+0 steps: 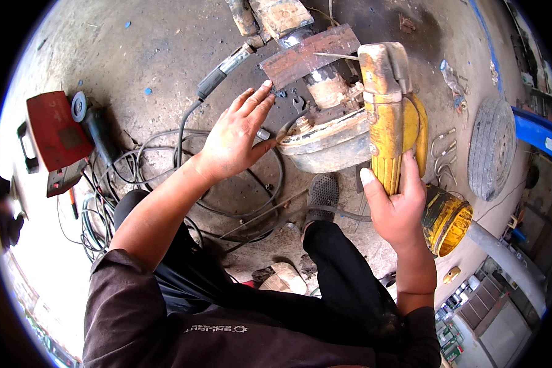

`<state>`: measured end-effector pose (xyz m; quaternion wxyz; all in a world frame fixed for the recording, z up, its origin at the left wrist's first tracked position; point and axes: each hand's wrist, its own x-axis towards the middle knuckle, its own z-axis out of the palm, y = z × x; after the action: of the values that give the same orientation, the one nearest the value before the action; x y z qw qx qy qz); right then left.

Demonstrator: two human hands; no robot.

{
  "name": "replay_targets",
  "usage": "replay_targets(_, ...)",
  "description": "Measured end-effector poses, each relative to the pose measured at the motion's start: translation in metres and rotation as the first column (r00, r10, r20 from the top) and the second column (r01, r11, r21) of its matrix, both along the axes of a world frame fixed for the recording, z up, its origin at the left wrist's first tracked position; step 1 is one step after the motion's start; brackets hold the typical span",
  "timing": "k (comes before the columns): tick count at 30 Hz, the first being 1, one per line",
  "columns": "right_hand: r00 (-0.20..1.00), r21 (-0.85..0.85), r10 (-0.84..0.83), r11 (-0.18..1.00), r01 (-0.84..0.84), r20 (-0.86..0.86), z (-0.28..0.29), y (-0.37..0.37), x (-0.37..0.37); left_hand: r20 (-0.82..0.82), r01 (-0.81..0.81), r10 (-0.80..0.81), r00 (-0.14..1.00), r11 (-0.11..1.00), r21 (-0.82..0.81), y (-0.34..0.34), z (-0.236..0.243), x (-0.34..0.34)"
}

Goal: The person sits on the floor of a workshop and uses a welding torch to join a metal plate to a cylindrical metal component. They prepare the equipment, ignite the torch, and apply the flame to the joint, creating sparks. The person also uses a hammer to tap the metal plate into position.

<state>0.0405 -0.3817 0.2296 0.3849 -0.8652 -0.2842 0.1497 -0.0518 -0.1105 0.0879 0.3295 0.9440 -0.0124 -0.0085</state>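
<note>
My right hand [398,199] is wrapped around the ribbed handle of a worn yellow welding electrode holder [386,116]. A thin welding rod [336,56] sticks out leftward from its head, over a flat rusty metal plate [310,56]. My left hand [242,132] is open, its fingers stretched toward the plate's lower left corner; whether they touch is unclear. Its thumb points at the rim of a dirty round metal housing [325,144]. Between plate and housing stands a short metal cylinder [327,86]. The electrode holder hides the housing's right side.
At left stand a red machine [58,132] and an angle grinder [98,132], with coiled cables [184,138] across the floor. A grey cable-ended handle [224,73] reaches the metal assembly. Rightward are a yellow-stained bucket [438,211], a tyre [490,150] and a grey pipe [509,264].
</note>
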Motion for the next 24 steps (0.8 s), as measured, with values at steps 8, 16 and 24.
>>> replay_targets(8,1.000,0.036,-0.012,0.999,0.012,-0.004,-0.005,-0.003,-0.002,0.013,-0.012,0.012,1.000,1.000,-0.019,-0.001,0.000,0.001)
replay_targets(16,1.000,0.102,-0.024,0.994,0.025,-0.009,-0.010,-0.006,0.001,0.033,0.001,0.000,0.999,1.000,-0.010,0.001,0.001,0.001)
replay_targets(24,0.793,0.449,-0.491,0.654,0.609,-0.359,-0.031,-0.068,-0.005,0.029,-0.085,0.086,0.996,0.996,-0.034,0.010,0.000,-0.002)
